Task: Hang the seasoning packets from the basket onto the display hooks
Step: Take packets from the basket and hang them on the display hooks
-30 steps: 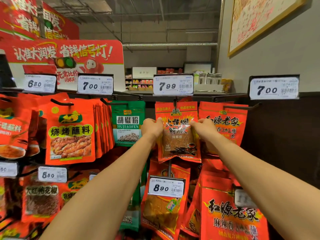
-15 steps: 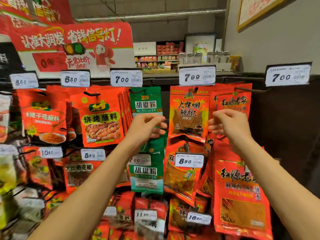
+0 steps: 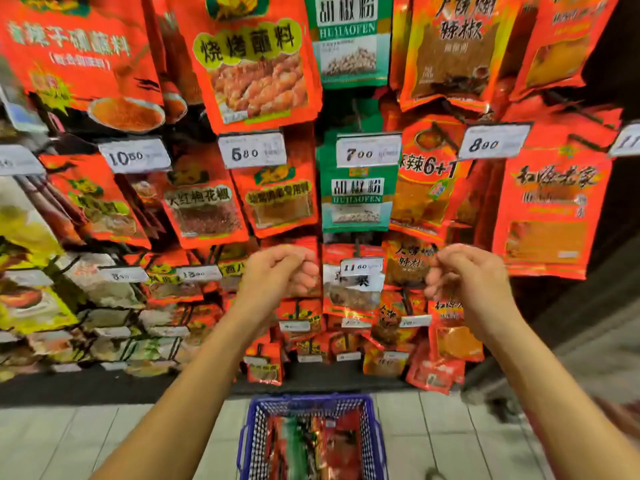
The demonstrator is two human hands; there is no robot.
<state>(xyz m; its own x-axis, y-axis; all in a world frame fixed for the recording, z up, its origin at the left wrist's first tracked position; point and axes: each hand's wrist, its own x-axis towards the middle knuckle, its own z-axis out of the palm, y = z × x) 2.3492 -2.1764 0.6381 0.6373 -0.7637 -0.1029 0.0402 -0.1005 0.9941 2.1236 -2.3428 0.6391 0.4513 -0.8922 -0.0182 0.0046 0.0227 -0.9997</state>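
Observation:
A blue wire basket stands on the tiled floor at the bottom centre, with several red and green seasoning packets inside. Above it a display wall carries rows of hanging packets, mostly red, with a column of green pepper packets. My left hand and my right hand are raised in front of the lower rows, fingers loosely curled, with nothing in them. The red chili packet hangs at the top right.
White price tags stick out on hook ends across the rows. Paler packets fill the lower left. The pale tiled floor lies on both sides of the basket. A dark wall panel bounds the display at right.
Both hands let go of the red chili packet on the top hook and dropped away from it. The view tilted down, bringing the basket on the floor into sight.

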